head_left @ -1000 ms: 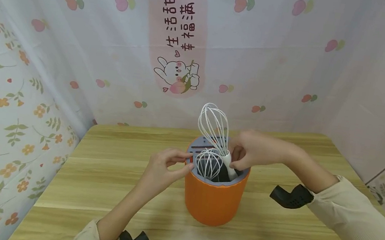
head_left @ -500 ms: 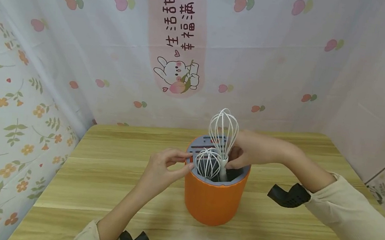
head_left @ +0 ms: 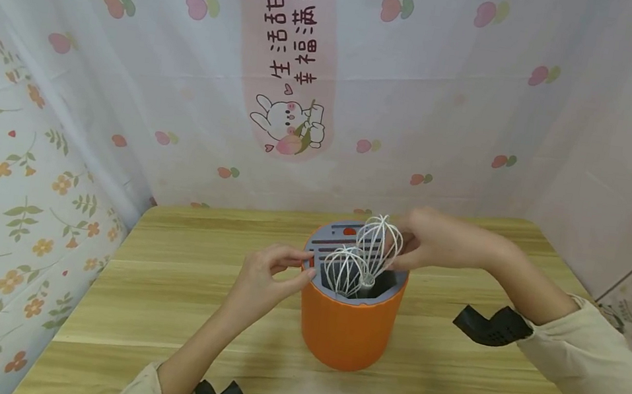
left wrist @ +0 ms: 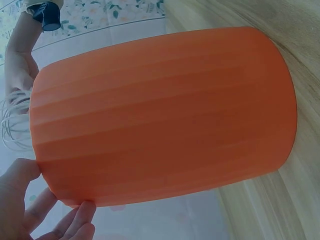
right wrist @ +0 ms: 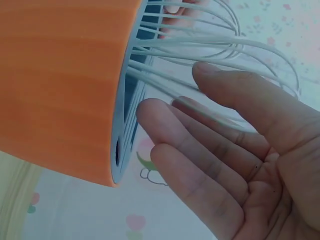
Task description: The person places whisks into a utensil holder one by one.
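An orange utensil holder (head_left: 346,334) with a grey slotted top stands upright on the wooden table. My left hand (head_left: 269,277) grips its left rim, thumb and fingertips on the edge, as the left wrist view also shows. Two white wire whisks stand in the large front opening, heads up: a left whisk (head_left: 345,269) and a slightly higher right whisk (head_left: 377,240). Their handles are hidden inside the holder. Beside the right whisk's wires is my right hand (right wrist: 240,150), its fingers relaxed and thumb spread apart from them, the wires passing between.
Narrow slots (head_left: 324,243) and a red-orange patch (head_left: 350,232) show in the holder's top behind the whisks. The wooden table (head_left: 182,299) reaches to printed curtains (head_left: 197,95) at the back and sides. Black bands (head_left: 493,327) sit at both wrists.
The right whisk has sunk deeper into the holder, its handle dropping out of sight, and now stands more upright. My right hand has loosened from its handle. The left hand keeps its place.
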{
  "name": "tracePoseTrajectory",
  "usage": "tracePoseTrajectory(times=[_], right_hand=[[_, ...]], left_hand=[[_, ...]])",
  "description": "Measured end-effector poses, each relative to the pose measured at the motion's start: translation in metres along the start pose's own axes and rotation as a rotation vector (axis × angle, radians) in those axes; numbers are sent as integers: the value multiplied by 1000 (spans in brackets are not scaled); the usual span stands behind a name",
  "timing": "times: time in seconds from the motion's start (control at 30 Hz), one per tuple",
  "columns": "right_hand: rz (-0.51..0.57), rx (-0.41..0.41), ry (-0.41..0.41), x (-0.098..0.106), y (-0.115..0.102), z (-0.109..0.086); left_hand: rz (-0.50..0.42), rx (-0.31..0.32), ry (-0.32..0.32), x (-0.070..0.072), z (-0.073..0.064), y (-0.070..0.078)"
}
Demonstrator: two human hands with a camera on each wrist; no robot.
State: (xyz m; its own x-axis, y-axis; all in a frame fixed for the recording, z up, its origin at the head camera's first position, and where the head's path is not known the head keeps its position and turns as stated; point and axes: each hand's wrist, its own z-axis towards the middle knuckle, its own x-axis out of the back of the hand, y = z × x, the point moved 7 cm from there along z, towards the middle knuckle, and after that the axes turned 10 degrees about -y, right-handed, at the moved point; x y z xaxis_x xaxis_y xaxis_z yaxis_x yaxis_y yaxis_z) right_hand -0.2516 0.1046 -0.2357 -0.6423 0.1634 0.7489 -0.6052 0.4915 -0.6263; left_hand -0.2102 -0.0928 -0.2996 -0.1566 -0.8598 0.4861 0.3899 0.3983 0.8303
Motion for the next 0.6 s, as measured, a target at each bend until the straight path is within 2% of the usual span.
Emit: tracePoseTrajectory(times=[0.17,0.37,0.6], right_hand=[[-5,17,-3,-3,0,-5],[-3,-13,7,-3,2,-8],[56,-21,-14,2,3,-14]], left_hand=[[-2,-6,-1,0,1,0],[3,7,-16,1,3,-2],[-6,10,-54,8,3,-4]])
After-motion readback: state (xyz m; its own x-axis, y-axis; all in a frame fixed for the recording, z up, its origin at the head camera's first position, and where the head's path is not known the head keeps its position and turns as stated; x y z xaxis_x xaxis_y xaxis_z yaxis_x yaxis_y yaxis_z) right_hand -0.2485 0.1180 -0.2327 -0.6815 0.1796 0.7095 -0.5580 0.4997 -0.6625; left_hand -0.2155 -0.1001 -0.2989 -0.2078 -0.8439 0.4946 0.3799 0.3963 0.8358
